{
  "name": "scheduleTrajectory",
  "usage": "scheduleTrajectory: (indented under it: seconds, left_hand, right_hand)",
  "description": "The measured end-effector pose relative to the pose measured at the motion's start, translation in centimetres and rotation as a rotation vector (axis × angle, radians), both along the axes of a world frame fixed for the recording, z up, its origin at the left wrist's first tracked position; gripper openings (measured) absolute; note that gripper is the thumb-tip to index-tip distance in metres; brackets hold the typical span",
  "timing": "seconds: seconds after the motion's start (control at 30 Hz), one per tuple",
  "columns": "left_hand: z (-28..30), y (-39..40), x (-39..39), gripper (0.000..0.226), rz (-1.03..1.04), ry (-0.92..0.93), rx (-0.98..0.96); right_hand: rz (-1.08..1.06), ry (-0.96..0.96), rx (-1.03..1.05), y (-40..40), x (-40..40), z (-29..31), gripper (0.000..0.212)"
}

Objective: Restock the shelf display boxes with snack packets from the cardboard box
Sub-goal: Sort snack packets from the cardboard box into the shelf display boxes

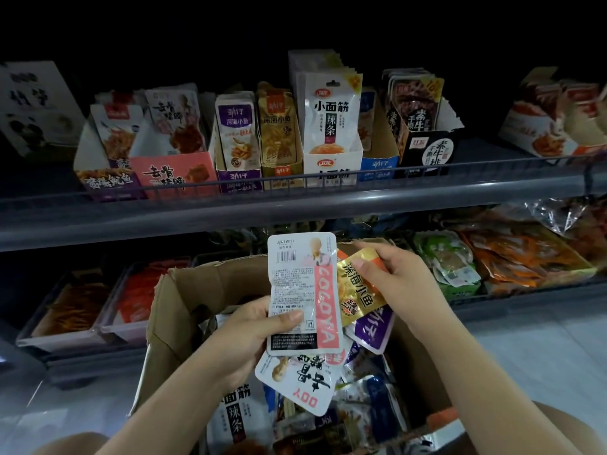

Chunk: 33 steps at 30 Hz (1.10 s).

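Holding snack packets above the cardboard box (170, 300), we grip a white packet (300, 290) in our left hand (249, 330). Our right hand (394, 274) pinches a gold packet (356, 290) beside it, below the display boxes (331, 165).

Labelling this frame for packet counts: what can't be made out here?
- Head view: cardboard box floor and near wall, hidden by loose packets and both forearms.
- How many packets the left hand holds: the white COCOYA packet covers the rest of the fan.
- Gold packet top edge, covered by the right hand.
- Lower shelf trays: too dark to read labels.
- Top-shelf box at right: blurred.
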<state>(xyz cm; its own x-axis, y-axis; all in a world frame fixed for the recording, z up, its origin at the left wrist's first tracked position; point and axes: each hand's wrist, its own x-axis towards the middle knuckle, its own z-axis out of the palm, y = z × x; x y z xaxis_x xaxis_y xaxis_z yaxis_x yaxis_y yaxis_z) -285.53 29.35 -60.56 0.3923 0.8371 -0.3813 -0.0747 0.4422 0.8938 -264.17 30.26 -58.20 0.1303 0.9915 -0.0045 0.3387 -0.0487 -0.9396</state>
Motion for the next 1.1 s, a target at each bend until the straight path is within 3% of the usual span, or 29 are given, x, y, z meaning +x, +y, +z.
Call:
scheduleTrajectory:
  seconds: [0.07,0.57,0.83,0.97,1.1]
  left_hand:
    - [0.0,-0.1,0.0,0.037,0.019,-0.014,0.005]
    - [-1.0,0.1,1.0,0.054,0.156,-0.311,-0.214]
    - [-1.6,-0.6,2.6,0.050,0.225,-0.452,-0.297]
    - [-1.8,-0.7,2.6,0.049,0.213,-0.442,-0.268]
    - [-1.9,-0.4,2.6,0.061,0.263,-0.351,-0.253]
  right_hand:
    - [0.031,0.150,-0.086,-0.1,0.1,0.0,0.019]
    - [-0.250,0.453,-0.133,-0.3,1.0,-0.3,0.012]
    - [-0.324,0.681,-0.203,-0.3,-0.6,-0.7,0.008]
    - [-0.364,0.785,-0.240,-0.5,-1.3,-0.7,0.009]
    - [-0.392,0.827,-0.185,-0.5,-1.6,-0.7,0.010]
